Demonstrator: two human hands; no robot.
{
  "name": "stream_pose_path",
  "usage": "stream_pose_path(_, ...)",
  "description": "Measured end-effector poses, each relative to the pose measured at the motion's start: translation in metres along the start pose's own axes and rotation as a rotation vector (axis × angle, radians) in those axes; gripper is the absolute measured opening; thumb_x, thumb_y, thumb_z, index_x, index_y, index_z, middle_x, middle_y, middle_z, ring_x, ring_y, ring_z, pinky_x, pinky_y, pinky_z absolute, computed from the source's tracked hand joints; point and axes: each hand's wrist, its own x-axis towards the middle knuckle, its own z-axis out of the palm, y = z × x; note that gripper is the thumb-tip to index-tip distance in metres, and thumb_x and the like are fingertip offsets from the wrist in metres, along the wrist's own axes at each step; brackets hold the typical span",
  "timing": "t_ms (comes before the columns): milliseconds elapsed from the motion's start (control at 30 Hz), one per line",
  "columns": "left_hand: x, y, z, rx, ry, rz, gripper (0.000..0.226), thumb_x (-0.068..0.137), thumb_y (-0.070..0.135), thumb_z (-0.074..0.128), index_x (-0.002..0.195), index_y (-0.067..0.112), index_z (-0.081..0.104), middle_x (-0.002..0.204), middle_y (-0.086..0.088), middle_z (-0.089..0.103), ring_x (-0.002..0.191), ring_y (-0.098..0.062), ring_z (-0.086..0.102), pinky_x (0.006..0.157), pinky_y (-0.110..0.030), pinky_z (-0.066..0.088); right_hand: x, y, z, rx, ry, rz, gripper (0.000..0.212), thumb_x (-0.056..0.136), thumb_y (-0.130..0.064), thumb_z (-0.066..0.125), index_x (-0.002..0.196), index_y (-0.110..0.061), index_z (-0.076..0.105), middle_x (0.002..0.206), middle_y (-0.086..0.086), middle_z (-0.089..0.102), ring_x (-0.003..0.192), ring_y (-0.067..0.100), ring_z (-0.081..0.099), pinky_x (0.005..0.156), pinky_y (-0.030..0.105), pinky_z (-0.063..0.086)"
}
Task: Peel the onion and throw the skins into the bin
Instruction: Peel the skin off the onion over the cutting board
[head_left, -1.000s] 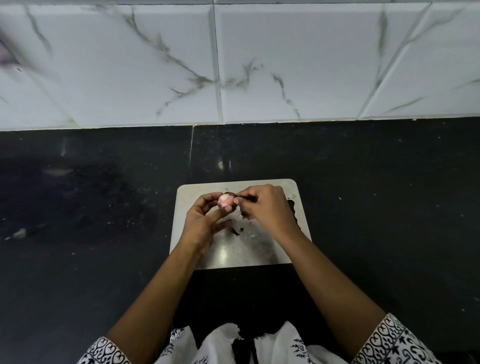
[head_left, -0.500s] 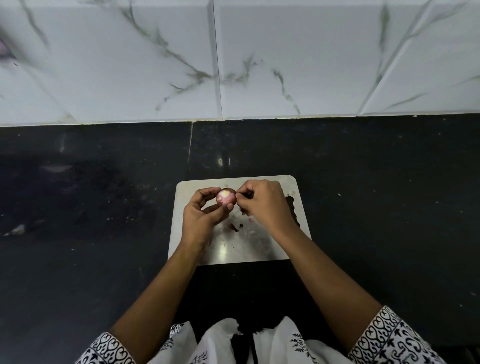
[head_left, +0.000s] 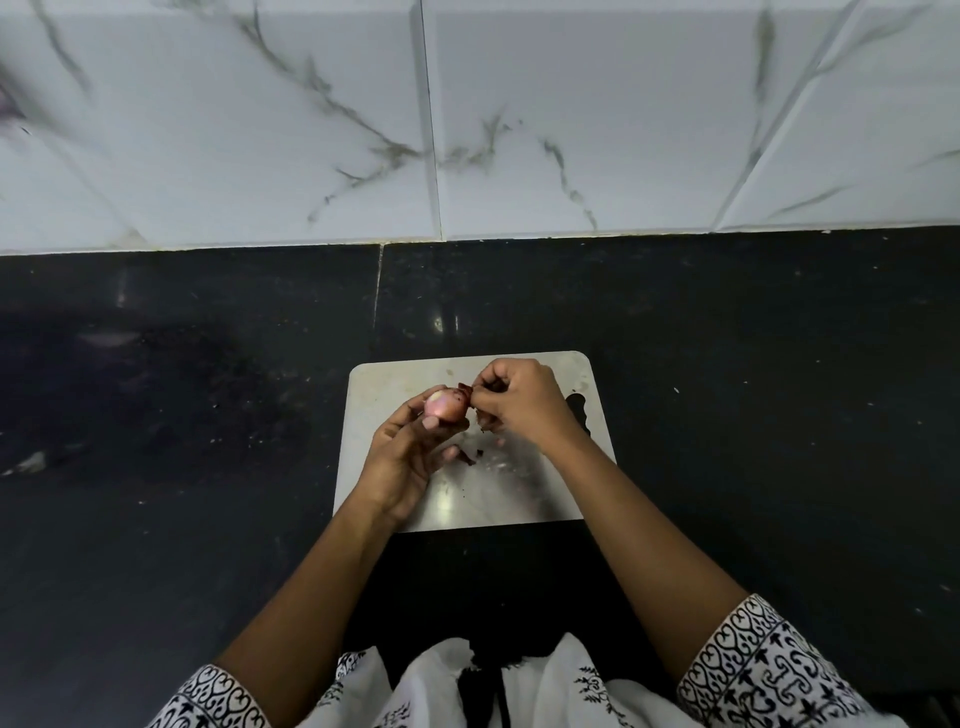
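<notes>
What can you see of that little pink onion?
The onion is small, round and glossy pink, mostly peeled, with a paler patch on top and a dark reddish scrap of skin clinging at one end. The left hand holds it in its fingertips above the pale cutting board; the right hand pinches that skin.

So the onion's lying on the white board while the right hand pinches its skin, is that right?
Not quite: the left hand holds the onion over the white board; the right hand pinches its skin, as the head view shows.
</notes>
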Motion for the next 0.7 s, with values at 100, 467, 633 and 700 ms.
stream_pose_path(100,-0.003,-0.003,0.001,-0.066,-0.012,-0.073,0.027,0.088,0.016,0.045,0.110,0.013,0.060,0.085,-0.005,0.074,0.074,-0.012,0.071,0.050,-0.018,0.054,0.006,0.007,-0.002,-0.055,0.053,-0.003,0.009,0.075,-0.014,0.073,0.069,-0.012,0.067,0.063,0.001,0.066,0.056,0.011,0.065,0.064,0.033,0.059)
stream_pose_path(467,0.001,0.005,-0.003,-0.150,0.090,-0.157,0.018,0.095,0.018,0.044,0.097,0.009,0.060,0.077,-0.010,0.074,0.068,-0.014,0.072,0.052,-0.019,0.055,-0.002,0.017,-0.009,-0.285,0.042,-0.101,0.010,0.079,-0.017,0.072,0.081,-0.012,0.063,0.078,-0.003,0.064,0.067,0.009,0.060,0.059,0.021,0.049)
stream_pose_path(633,0.006,0.008,-0.001,-0.143,0.124,-0.183,0.018,0.093,0.018,0.048,0.098,0.007,0.060,0.080,-0.008,0.074,0.073,-0.015,0.073,0.053,-0.019,0.056,-0.004,0.022,-0.003,-0.318,0.022,-0.160,0.005,0.085,-0.012,0.064,0.085,-0.015,0.067,0.084,-0.005,0.069,0.062,0.007,0.063,0.057,0.005,0.044)
stream_pose_path(700,0.008,0.008,-0.001,-0.124,0.130,-0.192,0.019,0.093,0.019,0.049,0.100,0.007,0.061,0.080,-0.008,0.075,0.074,-0.015,0.073,0.053,-0.019,0.056,-0.004,0.024,-0.004,-0.330,0.004,-0.159,0.011,0.087,-0.018,0.060,0.092,-0.020,0.070,0.088,-0.005,0.072,0.068,0.008,0.067,0.067,0.014,0.051)
